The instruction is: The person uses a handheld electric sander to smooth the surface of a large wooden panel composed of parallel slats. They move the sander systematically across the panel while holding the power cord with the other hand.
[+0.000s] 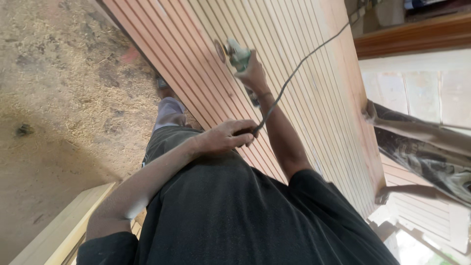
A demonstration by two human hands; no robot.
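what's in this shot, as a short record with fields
setting: workshop with a sawdust-strewn floor
workpiece: long grooved wooden panel, slanting across the view
right hand: grips a green handheld sander, its disc against the panel
left hand: fingers closed on the dark rear end of the tool, where the black power cord comes out
cord: runs up across the panel to the top right
other: pale wooden plank at lower left

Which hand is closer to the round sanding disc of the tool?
The right hand. It grips the power tool's body just behind the disc. The left hand is lower down, holding the cable near the tool's rear end.
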